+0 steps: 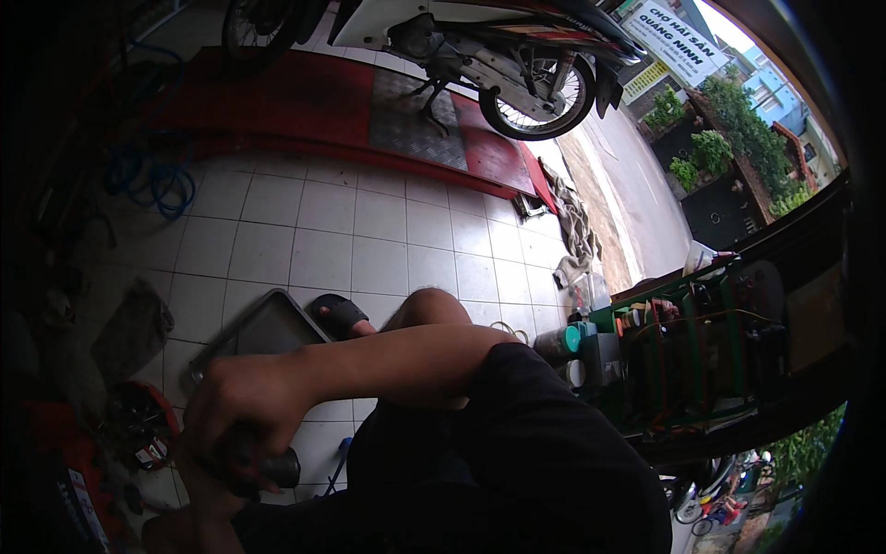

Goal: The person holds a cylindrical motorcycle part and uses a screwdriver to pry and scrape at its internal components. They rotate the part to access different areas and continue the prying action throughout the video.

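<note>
My right arm reaches across to the left, and my right hand [245, 402] is closed with curled fingers over a dark cylindrical thing [279, 469] with a round end. Its exact kind is lost in the shadow. Close below, my left hand [198, 485] is at the same thing, with its fingers mostly hidden by the dark and by the right hand. Beyond the hands, a grey rectangular tray [268, 328] lies on the tiled floor next to my sandalled foot [340, 316].
A motorbike [498, 65] stands on a red lift platform [295, 102]. A green rack [683, 342] of tools and parts is on the right, with a teal-lidded jar [559, 342] beside it. A blue hose [152, 180] coils at the left. A red-and-black round part [143, 425] lies near my hands.
</note>
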{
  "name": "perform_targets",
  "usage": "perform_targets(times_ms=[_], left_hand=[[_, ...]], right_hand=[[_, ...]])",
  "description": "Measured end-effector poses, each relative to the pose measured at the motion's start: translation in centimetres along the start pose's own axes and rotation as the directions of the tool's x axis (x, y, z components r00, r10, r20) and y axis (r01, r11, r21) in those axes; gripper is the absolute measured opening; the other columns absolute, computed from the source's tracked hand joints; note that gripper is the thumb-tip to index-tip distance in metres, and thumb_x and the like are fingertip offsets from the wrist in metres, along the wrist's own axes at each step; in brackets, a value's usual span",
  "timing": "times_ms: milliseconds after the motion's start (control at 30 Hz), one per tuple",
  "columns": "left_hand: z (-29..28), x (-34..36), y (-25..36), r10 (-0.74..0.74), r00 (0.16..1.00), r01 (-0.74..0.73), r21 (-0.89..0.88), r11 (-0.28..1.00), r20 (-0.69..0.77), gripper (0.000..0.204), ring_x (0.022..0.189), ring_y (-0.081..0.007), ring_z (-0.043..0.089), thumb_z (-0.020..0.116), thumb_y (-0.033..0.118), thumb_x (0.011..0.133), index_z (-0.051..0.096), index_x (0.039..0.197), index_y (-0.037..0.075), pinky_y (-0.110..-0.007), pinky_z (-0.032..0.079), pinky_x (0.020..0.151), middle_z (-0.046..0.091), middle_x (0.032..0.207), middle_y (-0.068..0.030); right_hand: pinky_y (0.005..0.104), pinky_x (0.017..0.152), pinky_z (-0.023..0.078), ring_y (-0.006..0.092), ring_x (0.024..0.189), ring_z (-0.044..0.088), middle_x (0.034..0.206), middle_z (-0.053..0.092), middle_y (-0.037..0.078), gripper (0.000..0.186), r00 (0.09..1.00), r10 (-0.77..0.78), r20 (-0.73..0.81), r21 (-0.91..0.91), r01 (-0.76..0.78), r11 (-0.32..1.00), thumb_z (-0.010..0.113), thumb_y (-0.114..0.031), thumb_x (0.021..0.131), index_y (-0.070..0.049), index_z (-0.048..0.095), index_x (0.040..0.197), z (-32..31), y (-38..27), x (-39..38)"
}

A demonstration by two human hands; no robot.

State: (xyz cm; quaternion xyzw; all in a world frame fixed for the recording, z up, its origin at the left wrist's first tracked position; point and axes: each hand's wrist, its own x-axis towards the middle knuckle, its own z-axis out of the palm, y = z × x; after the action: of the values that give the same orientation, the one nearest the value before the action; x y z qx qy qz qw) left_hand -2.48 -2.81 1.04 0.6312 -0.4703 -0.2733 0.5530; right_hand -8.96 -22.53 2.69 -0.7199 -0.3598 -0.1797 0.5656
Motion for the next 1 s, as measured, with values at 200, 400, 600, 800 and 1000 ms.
perform_targets(times_ms=[200, 400, 600, 800, 1000], left_hand=[[-0.4, -2.5, -1.9, -0.298, 0.95, 0.312, -0.207, 0.927, 0.096, 0.079, 0.091, -0.0249, 0.065, 0.086, 0.028, 0.076, 0.045, 0.135, -0.005, -0.04, 0.055, 0.079, 0.065, 0.105, -0.0136], [-0.9, -2.6, -2.2, -0.388, 0.917, 0.398, -0.275, 0.875, 0.093, 0.084, 0.093, -0.0252, 0.067, 0.088, 0.022, 0.074, 0.043, 0.138, -0.004, -0.041, 0.057, 0.081, 0.067, 0.105, -0.0133], [-1.7, -2.7, -1.9, -0.401, 0.915, 0.401, -0.249, 0.882, 0.055, 0.089, 0.095, -0.0255, 0.07, 0.091, 0.017, 0.071, 0.04, 0.142, -0.003, -0.041, 0.059, 0.084, 0.069, 0.104, -0.0129], [-0.8, -1.5, -1.3, -0.507, 0.851, 0.403, -0.451, 0.796, -0.135, 0.07, 0.082, -0.0238, 0.071, 0.087, 0.013, 0.063, 0.055, 0.125, 0.004, -0.037, 0.06, 0.063, 0.066, 0.1, -0.012], [-1.0, -1.4, 0.0, -0.262, 0.958, 0.236, -0.197, 0.952, -0.116, 0.074, 0.085, -0.0177, 0.063, 0.083, 0.001, 0.056, 0.052, 0.123, 0.003, -0.03, 0.057, 0.062, 0.057, 0.099, -0.0071]], right_hand=[[0.0423, 0.057, 0.05, 0.0304, 0.074, 0.065, 0.081, 0.061, 0.007, 0.025, 0.993, -0.121, 0.014, -0.235, 0.12, 0.965, 0.072, -0.021, 0.057, -0.008, 0.059, 0.075, 0.2, -0.1, -0.3], [0.0442, 0.061, 0.051, 0.0321, 0.078, 0.066, 0.088, 0.063, 0.01, 0.034, 0.993, -0.112, 0.031, -0.284, 0.116, 0.952, 0.071, -0.023, 0.058, -0.006, 0.062, 0.086, 0.4, 0.1, -0.2], [0.0437, 0.073, 0.057, 0.033, 0.092, 0.069, 0.103, 0.07, 0.012, 0.044, 0.998, -0.057, 0.0, -0.234, 0.055, 0.971, 0.072, -0.023, 0.064, -0.004, 0.067, 0.103, 0.0, -1.0, 0.6], [0.0391, 0.073, 0.057, 0.0303, 0.085, 0.069, 0.094, 0.07, 0.013, 0.027, 0.975, 0.026, -0.221, -0.181, -0.067, 0.981, 0.079, -0.015, 0.071, -0.003, 0.069, 0.092, -2.0, -0.8, 0.8], [0.033, 0.062, 0.055, 0.0187, 0.071, 0.067, 0.094, 0.069, 0.009, 0.04, 0.657, 0.481, -0.58, 0.08, -0.542, 0.837, 0.084, -0.024, 0.084, 0.001, 0.062, 0.107, -8.0, -4.4, 3.5]])
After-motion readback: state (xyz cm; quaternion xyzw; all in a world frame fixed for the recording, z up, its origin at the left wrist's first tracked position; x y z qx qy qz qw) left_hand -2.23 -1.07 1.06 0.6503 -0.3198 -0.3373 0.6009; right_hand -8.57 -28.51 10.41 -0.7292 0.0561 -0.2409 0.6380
